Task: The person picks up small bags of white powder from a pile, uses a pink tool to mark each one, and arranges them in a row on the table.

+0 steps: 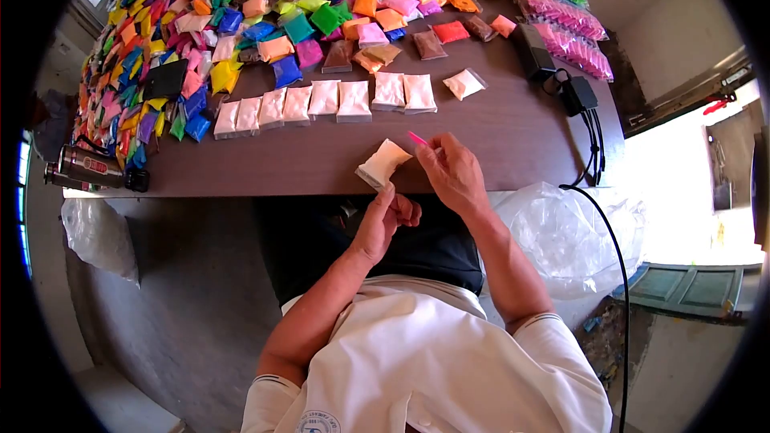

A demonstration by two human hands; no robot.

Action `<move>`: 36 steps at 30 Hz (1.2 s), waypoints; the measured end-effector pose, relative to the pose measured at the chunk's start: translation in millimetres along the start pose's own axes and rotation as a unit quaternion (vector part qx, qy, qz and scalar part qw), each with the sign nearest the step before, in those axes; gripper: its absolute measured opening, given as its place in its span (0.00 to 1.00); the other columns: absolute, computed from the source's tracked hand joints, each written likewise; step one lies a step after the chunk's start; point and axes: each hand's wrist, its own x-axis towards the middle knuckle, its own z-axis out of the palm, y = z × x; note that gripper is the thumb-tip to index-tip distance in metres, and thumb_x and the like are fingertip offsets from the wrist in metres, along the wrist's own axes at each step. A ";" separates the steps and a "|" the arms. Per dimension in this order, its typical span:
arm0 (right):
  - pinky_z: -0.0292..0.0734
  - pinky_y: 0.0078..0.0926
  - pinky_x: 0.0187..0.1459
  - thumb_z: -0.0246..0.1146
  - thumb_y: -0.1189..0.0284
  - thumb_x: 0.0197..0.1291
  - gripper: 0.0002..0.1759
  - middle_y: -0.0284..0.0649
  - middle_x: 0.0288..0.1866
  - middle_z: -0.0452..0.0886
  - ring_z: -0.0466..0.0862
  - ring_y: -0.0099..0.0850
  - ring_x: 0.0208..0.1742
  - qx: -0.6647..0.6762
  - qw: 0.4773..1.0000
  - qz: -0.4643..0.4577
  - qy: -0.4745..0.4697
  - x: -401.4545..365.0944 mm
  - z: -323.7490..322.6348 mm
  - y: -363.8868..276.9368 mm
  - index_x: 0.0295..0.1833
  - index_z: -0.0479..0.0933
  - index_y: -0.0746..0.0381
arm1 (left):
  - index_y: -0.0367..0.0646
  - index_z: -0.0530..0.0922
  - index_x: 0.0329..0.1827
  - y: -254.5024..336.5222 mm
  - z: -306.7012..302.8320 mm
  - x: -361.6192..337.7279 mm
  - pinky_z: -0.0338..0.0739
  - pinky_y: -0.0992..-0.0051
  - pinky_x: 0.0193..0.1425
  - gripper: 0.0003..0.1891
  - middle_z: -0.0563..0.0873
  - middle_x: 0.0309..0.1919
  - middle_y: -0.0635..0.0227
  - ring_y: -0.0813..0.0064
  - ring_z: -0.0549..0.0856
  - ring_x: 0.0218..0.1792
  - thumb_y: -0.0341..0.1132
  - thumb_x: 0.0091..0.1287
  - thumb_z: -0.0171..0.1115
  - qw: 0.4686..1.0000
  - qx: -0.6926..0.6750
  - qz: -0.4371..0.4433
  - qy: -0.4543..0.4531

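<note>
The held packet (383, 163) is cream; the slim strip (416, 138) hot pink; the table (497, 144) brown; the lined-up packets (353, 99) pinkish white; the heap (326, 19) multicoloured; the shirt (449, 337) white, its emblem (318, 422) blue.

On the table (249, 172), a row of packets (324, 98) lies before a heap (298, 28), with a loose packet (463, 84) to its right. The held packet (382, 164) is before the row, touching the left hand (382, 219). Right, a plastic bag (569, 244) rests, perhaps on the floor.
</note>
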 end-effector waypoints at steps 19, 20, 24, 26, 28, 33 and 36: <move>0.76 0.37 0.36 0.58 0.71 0.60 0.08 0.44 0.34 0.80 0.81 0.45 0.36 -0.071 0.962 -0.253 -0.072 11.5 11.0 4.4 0.41 0.80 0.60 | 0.48 0.70 0.24 9.0 3.4 -1.0 0.67 0.76 0.38 0.25 0.70 0.16 0.71 0.74 0.75 0.28 0.59 0.69 0.47 0.993 -0.053 0.016 0.100; 0.76 0.37 0.36 0.58 0.71 0.60 0.08 0.44 0.34 0.80 0.81 0.45 0.36 -0.072 0.962 -0.252 -0.071 11.1 10.8 4.6 0.41 0.80 0.60 | 0.47 0.70 0.25 7.3 3.6 0.1 0.68 0.75 0.37 0.25 0.69 0.15 0.72 0.74 0.75 0.27 0.59 0.69 0.47 0.994 -0.052 0.020 0.098; 0.75 0.36 0.37 0.60 0.73 0.55 0.08 0.44 0.33 0.79 0.81 0.43 0.36 -0.038 0.964 -0.257 -0.062 10.0 12.5 3.1 0.40 0.80 0.62 | 0.45 0.70 0.22 -1.7 -0.9 6.1 0.69 0.74 0.34 0.28 0.69 0.15 0.71 0.74 0.75 0.24 0.60 0.69 0.46 0.994 -0.007 0.042 0.104; 0.75 0.36 0.37 0.60 0.74 0.55 0.08 0.44 0.34 0.79 0.81 0.42 0.36 -0.019 0.967 -0.248 -0.064 9.7 14.6 3.5 0.41 0.80 0.62 | 0.46 0.71 0.23 -8.5 -4.9 8.3 0.69 0.74 0.33 0.27 0.68 0.14 0.72 0.75 0.73 0.23 0.60 0.68 0.47 0.993 0.040 0.033 0.108; 0.75 0.35 0.36 0.61 0.74 0.55 0.07 0.45 0.34 0.80 0.81 0.42 0.34 0.083 0.984 -0.158 -0.023 9.1 16.3 5.8 0.40 0.79 0.63 | 0.47 0.66 0.16 -5.2 3.8 7.9 0.67 0.75 0.32 0.29 0.66 0.14 0.72 0.76 0.71 0.22 0.62 0.67 0.49 0.986 0.112 0.024 0.123; 0.75 0.29 0.33 0.61 0.78 0.55 0.04 0.42 0.30 0.80 0.81 0.34 0.30 0.094 0.991 -0.098 0.000 -9.5 -2.7 4.5 0.37 0.76 0.65 | 0.47 0.67 0.16 -5.4 7.8 9.6 0.67 0.76 0.32 0.30 0.68 0.15 0.71 0.76 0.72 0.22 0.62 0.68 0.47 0.982 0.142 0.046 0.116; 0.75 0.30 0.32 0.62 0.77 0.54 0.04 0.44 0.30 0.79 0.81 0.38 0.29 0.038 0.991 -0.121 0.039 -23.7 2.6 7.2 0.35 0.76 0.65 | 0.47 0.68 0.16 -6.8 10.8 8.5 0.67 0.76 0.32 0.29 0.70 0.15 0.71 0.77 0.73 0.22 0.61 0.69 0.47 0.982 0.146 0.050 0.110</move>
